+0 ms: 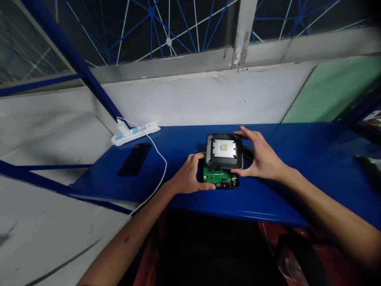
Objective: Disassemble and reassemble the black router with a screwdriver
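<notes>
A black plastic cover (pixel 224 162) with a silver metal plate and a small yellowish pad on its inner face is tilted up over a green circuit board (pixel 218 175). The board sits in a black case half (pixel 237 186) on the blue table. My right hand (pixel 258 153) grips the cover by its right side, thumb at the lower edge and fingers at the top. My left hand (pixel 192 174) holds the case half from the left, thumb along its near edge. The cover hides the far part of the board.
A dark phone (pixel 134 159) lies on the blue table (pixel 178 202) to the left. Behind it is a white power strip (pixel 137 134) with a plugged-in charger (pixel 123 128). A white cable (pixel 162 159) runs toward the near edge. A wall and window frame stand behind.
</notes>
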Tool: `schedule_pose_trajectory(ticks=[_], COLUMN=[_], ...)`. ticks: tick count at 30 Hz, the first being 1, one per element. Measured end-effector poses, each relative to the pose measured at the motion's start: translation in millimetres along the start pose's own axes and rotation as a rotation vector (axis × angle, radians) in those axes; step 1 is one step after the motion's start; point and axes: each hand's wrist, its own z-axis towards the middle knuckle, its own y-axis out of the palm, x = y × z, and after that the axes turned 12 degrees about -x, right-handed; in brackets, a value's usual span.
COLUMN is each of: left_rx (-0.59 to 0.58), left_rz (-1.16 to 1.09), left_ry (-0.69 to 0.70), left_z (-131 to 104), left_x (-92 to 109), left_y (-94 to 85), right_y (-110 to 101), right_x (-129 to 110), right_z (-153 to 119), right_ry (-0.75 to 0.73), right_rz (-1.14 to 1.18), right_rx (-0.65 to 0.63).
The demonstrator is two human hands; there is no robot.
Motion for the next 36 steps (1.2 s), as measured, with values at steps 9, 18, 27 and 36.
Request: schedule_pose_trajectory(ticks=[9,18,27,36], left_rx=[0.127,0.159,0.251,0.403], left_rz=[0.082,0.259,0.292,0.401], left_ry=[0.156,0.216,0.254,0.321], left_z=[33,49,46,46], left_x=[11,11,7,2], left_y=[-30.5,-21.7,-17.8,-14.7], right_y=[6,8,12,18], right_x=[-1,1,1,2], right_z=[0,0,0,3], right_ry=[-0.015,-0.039,-0.031,-0.062], right_rz=[0.046,0.027,0.02,0.021], right_rx=[0.015,0.032,-0.012,-0.076])
